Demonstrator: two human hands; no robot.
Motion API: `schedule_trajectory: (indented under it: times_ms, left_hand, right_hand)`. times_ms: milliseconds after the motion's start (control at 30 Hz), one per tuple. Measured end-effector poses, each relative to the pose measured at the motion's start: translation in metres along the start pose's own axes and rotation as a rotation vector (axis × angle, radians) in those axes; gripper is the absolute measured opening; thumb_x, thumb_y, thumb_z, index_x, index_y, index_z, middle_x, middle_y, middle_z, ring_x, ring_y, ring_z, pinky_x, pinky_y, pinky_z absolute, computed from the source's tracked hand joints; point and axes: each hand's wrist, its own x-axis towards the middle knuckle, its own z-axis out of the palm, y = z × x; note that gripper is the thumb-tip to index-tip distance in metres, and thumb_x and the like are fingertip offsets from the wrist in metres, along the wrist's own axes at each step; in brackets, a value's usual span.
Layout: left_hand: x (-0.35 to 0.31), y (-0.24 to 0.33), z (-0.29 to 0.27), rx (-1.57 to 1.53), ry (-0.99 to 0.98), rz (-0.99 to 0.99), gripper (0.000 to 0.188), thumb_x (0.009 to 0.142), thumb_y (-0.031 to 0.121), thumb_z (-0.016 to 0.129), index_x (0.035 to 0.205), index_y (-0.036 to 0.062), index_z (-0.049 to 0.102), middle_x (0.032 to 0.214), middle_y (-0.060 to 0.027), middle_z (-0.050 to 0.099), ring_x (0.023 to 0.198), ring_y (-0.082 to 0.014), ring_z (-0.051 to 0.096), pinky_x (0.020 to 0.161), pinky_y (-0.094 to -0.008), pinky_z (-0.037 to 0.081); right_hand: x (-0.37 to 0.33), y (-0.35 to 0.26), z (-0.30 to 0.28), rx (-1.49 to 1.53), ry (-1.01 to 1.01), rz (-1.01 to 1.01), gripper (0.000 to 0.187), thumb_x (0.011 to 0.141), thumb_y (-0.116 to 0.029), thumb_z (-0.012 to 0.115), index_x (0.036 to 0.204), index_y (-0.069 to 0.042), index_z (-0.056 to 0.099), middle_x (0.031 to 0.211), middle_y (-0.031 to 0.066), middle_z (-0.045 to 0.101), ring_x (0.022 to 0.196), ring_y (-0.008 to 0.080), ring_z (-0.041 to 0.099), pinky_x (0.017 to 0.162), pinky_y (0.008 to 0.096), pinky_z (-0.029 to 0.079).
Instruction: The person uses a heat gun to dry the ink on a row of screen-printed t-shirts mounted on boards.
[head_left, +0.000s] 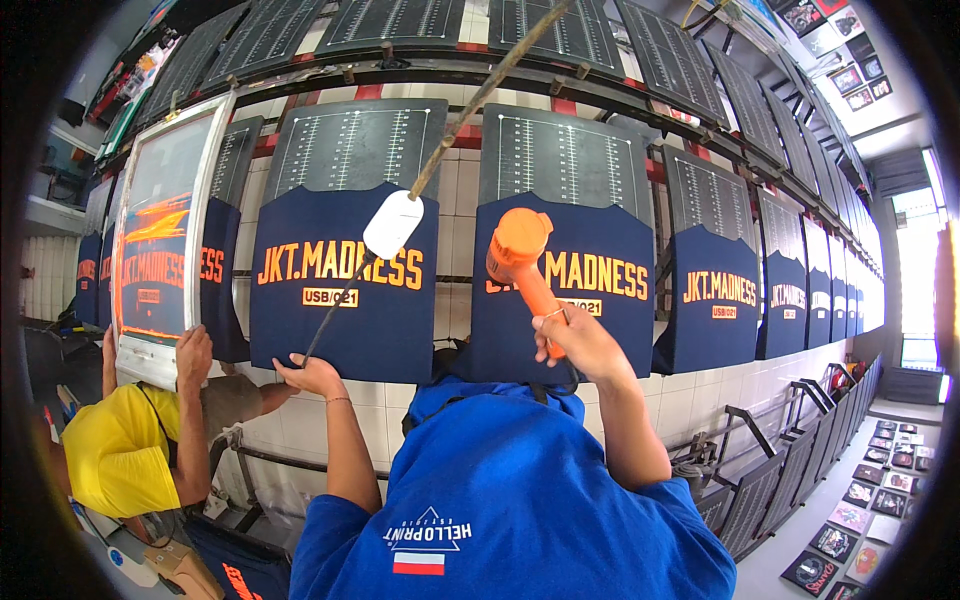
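Note:
My right hand [585,345] is wrapped round the handle of an orange hair dryer [522,240]. The dryer is raised in front of a navy shirt [610,345] with orange lettering, covering part of its print. Lower left, my left hand [312,377] is closed at the lower end of a black cord [335,310], by the bottom edge of another navy shirt [390,340]. That cord runs up to a white power socket [394,224], which hangs from a thin wooden pole [450,140] in front of the shirt.
More printed navy shirts [710,330] lie on dark ruled boards [560,160] in a long row. At left, a person in a yellow shirt [125,445] holds a framed printing screen [200,150] with both hands. Black metal racks [790,450] stand behind at lower right.

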Motion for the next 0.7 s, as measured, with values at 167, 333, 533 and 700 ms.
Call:
schedule_trajectory:
  times_ms: [167, 333, 533, 700]
  left_hand:
    - [-0.002, 0.005, 0.001, -0.046, 0.020, -0.050, 0.050, 0.102, 0.025, 0.041, 0.143, -0.0038, 0.038, 0.140, -0.0285, 0.045, 0.128, -0.0442, 0.042, 0.108, -0.0518, 0.031]
    - [-0.002, 0.006, 0.001, -0.062, 0.007, -0.051, 0.050, 0.103, 0.025, 0.041, 0.143, -0.0039, 0.037, 0.138, -0.0297, 0.045, 0.127, -0.0438, 0.042, 0.108, -0.0517, 0.032]
    - [-0.001, 0.005, 0.000, -0.067, 0.011, -0.014, 0.049, 0.103, 0.021, 0.042, 0.143, -0.0066, 0.036, 0.138, -0.0307, 0.044, 0.129, -0.0456, 0.042, 0.109, -0.0507, 0.034]
    - [-0.002, 0.011, -0.003, -0.048, -0.016, -0.045, 0.051, 0.104, 0.023, 0.041, 0.145, -0.0040, 0.031, 0.141, -0.0309, 0.038, 0.129, -0.0455, 0.041, 0.109, -0.0504, 0.036]
  right_hand:
    - [0.015, -0.007, 0.000, -0.011, 0.056, -0.030, 0.027, 0.096, -0.027, 0.060, 0.102, -0.002, 0.053, 0.076, 0.0032, 0.060, 0.065, 0.0120, 0.063, 0.055, 0.0247, 0.049]
    - [0.028, -0.012, -0.003, 0.007, 0.058, -0.067, 0.027, 0.095, -0.028, 0.060, 0.101, -0.002, 0.053, 0.075, 0.0035, 0.060, 0.065, 0.0123, 0.062, 0.056, 0.0251, 0.049]
    - [0.028, -0.010, -0.006, -0.001, 0.071, -0.056, 0.025, 0.096, -0.026, 0.058, 0.100, -0.002, 0.053, 0.075, 0.0036, 0.060, 0.065, 0.0126, 0.062, 0.056, 0.0255, 0.049]
    - [0.003, -0.004, -0.006, 0.022, -0.103, 0.018, 0.029, 0.095, -0.030, 0.060, 0.099, -0.002, 0.055, 0.077, 0.0038, 0.059, 0.064, 0.0131, 0.063, 0.053, 0.0249, 0.048]
